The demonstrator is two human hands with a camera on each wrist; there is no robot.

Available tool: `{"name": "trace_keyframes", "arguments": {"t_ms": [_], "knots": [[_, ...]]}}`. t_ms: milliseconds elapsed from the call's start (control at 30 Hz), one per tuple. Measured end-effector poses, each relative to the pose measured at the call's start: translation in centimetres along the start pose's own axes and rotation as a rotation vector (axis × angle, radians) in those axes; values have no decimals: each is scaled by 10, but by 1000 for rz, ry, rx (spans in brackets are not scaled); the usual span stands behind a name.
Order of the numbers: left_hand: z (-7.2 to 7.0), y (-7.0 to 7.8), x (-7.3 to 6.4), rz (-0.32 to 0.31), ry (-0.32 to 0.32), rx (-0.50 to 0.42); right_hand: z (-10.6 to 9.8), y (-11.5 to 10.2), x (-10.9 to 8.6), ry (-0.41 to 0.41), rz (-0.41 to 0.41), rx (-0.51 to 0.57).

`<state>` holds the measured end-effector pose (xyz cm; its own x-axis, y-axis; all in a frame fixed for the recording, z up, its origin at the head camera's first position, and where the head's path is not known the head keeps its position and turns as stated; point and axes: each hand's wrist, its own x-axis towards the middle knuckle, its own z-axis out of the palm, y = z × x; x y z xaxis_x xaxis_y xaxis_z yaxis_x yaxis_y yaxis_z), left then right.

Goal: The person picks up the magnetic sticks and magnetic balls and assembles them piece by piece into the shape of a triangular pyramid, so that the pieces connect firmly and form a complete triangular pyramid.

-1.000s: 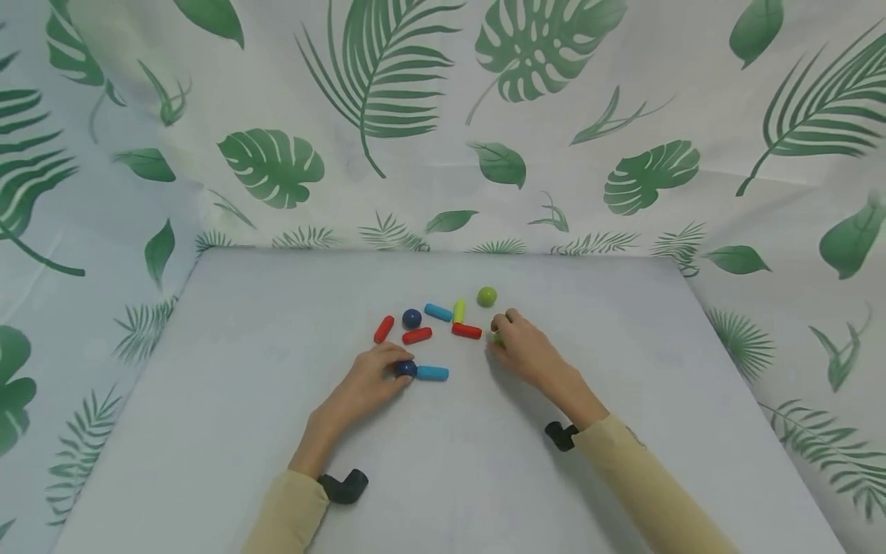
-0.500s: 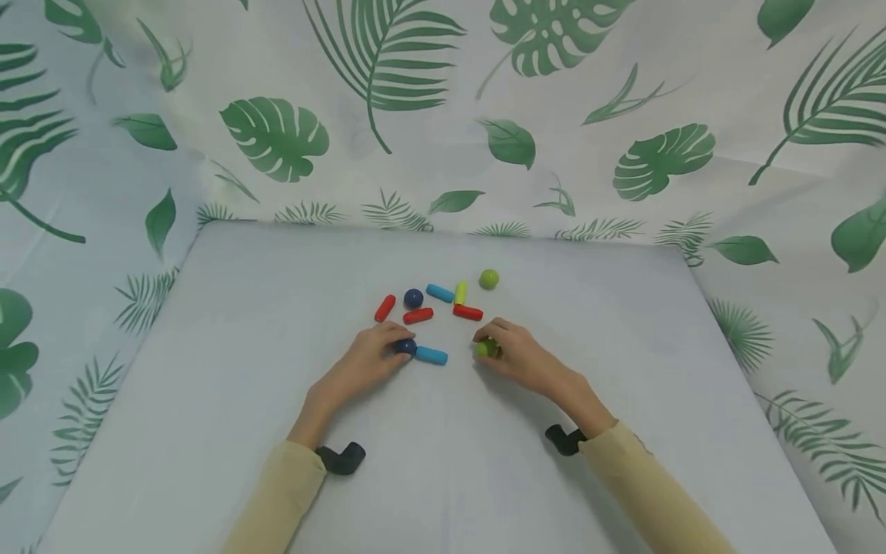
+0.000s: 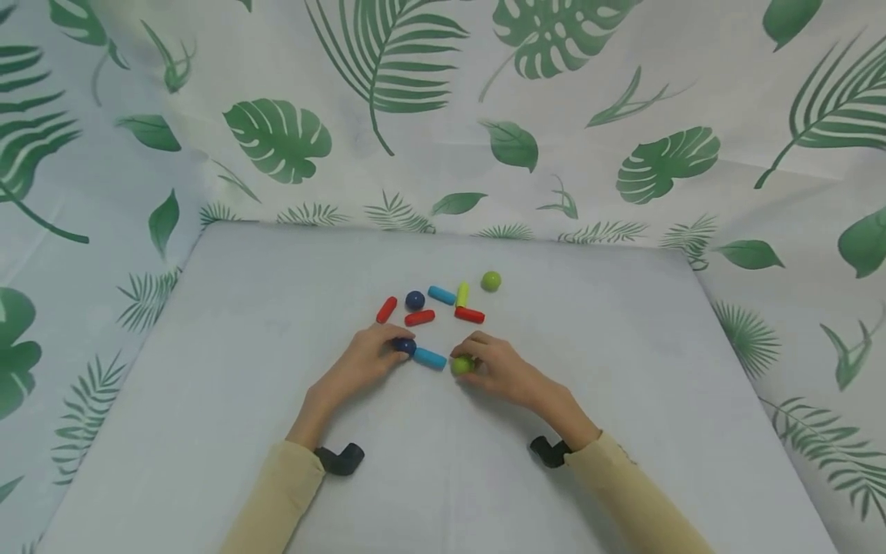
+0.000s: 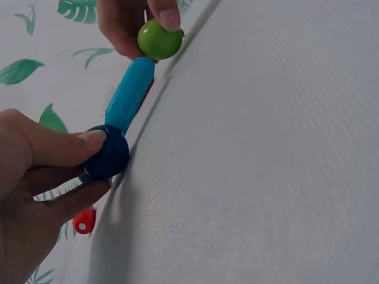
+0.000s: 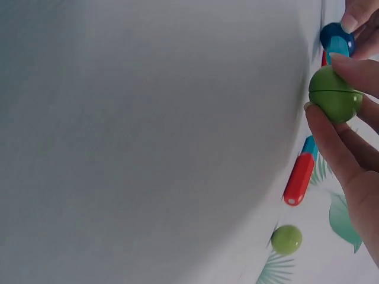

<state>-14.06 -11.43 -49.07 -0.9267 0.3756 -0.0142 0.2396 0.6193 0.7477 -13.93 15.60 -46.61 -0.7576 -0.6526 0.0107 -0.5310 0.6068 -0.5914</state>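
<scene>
While the left hand (image 3: 360, 360), closed to a pinch, holds a blue ball (image 4: 108, 157) with a blue stick (image 3: 431, 358) against its right side, the right hand (image 3: 500, 371) grips a green ball (image 3: 460, 365) just beside the stick's right end; red sticks (image 3: 420, 318) lie farther off on the table (image 3: 208, 385)
</scene>
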Motion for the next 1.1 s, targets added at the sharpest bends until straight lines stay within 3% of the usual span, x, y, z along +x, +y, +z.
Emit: {"name": "trace_keyframes", "arguments": {"t_ms": [300, 500, 800, 1100], "knots": [[-4, -2, 6, 78, 51, 23, 0, -6, 8, -31, 25, 13], [-2, -4, 3, 81, 52, 12, 4, -10, 6, -62, 59, 29], [2, -4, 2, 74, 60, -3, 10, -15, -1, -18, -45, 2], [6, -1, 2, 73, 98, 13, 21, -25, -6, -62, -146, -3]]}}
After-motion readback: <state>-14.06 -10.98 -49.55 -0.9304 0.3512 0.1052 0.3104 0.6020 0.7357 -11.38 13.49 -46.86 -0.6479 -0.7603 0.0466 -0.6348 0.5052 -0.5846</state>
